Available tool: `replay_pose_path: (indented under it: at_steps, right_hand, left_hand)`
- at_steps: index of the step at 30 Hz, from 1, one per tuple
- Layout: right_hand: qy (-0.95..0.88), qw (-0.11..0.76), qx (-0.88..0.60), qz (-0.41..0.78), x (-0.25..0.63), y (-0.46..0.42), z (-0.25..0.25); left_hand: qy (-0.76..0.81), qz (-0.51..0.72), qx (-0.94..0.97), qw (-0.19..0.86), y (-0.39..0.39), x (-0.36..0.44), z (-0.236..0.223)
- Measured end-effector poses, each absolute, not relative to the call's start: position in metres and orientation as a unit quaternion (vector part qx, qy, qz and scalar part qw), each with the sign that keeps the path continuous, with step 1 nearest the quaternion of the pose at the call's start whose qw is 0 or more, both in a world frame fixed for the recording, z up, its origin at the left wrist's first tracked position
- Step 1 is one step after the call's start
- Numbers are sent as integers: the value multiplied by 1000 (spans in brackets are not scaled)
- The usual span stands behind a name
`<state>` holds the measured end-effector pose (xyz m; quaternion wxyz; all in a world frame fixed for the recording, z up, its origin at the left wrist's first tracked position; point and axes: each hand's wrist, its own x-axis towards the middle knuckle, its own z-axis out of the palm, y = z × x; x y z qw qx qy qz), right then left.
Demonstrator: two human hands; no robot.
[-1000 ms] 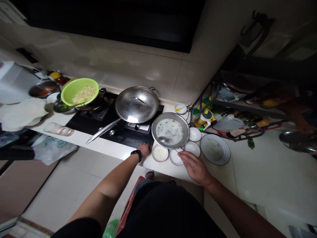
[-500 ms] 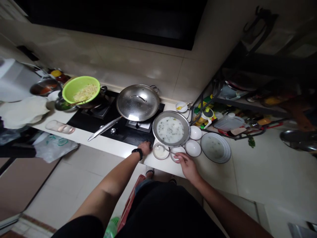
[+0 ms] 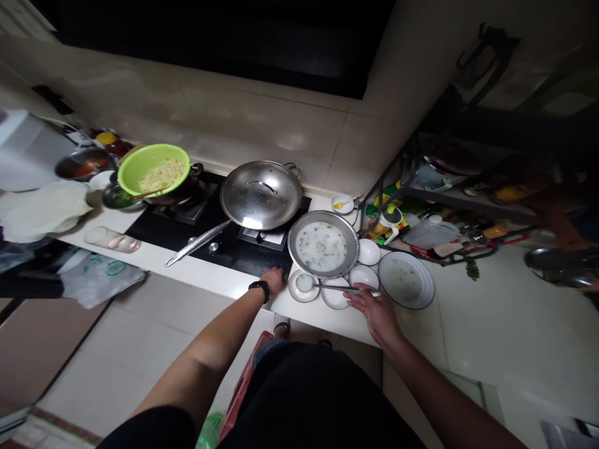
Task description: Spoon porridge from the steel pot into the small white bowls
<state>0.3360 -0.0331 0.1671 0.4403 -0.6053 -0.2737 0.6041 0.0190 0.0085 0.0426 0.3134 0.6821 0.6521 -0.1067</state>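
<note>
My right hand [image 3: 377, 312] grips a long-handled metal ladle [image 3: 337, 288] by its handle. The ladle's head, with whitish liquid in it, is over a small white bowl [image 3: 296, 294] at the left of the group. Behind it stands a wide metal basin [image 3: 292, 255] of milky soup with green bits. Three more small bowls, the front bowl [image 3: 334, 302], the middle bowl [image 3: 362, 279] and the back bowl [image 3: 369, 252], are close by. My left hand [image 3: 273, 280], below a black watch, rests at the stove's front right corner, fingers stretched out and partly hidden, apparently holding nothing.
A lidded steel pan [image 3: 259, 187] sits on the black cooktop [image 3: 201, 249], its handle pointing front left. Left of it is a green basin [image 3: 128, 168] with pale shreds. A ribbed bowl [image 3: 428, 287] of soup stands right; a crowded rack [image 3: 468, 255] is behind. A glass [image 3: 112, 239] lies leftward.
My right hand has moved right, drawing the ladle's handle along. The ladle's head now shows level over the left small bowl with liquid in it. My left hand has stayed put.
</note>
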Motion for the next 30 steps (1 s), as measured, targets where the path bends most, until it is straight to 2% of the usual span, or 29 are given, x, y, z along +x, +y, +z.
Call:
replay_pose_path:
  at_steps: [6, 12, 16, 20, 23, 26, 30]
  right_hand:
    - [-277, 482, -601, 575, 349, 1, 179]
    - [-347, 496, -618, 502, 347, 37, 167]
    - [-530, 441, -605, 398, 344, 45, 166]
    - [-792, 286, -474, 258, 350, 40, 176]
    - [-865, 198, -416, 198, 354, 30, 182]
    - [-871, 205, -413, 171, 354, 15, 190]
    - [-851, 268, -402, 206, 350, -9, 204]
  left_hand:
    - [655, -107, 677, 319, 9, 19, 43]
    - [657, -111, 676, 315, 9, 20, 45]
    - [655, -119, 675, 317, 9, 20, 47]
    - [655, -118, 673, 324, 10, 20, 50]
    - [655, -112, 673, 324, 9, 21, 51]
    - [655, -110, 675, 321, 9, 21, 52]
    - [657, -113, 673, 321, 9, 21, 50]
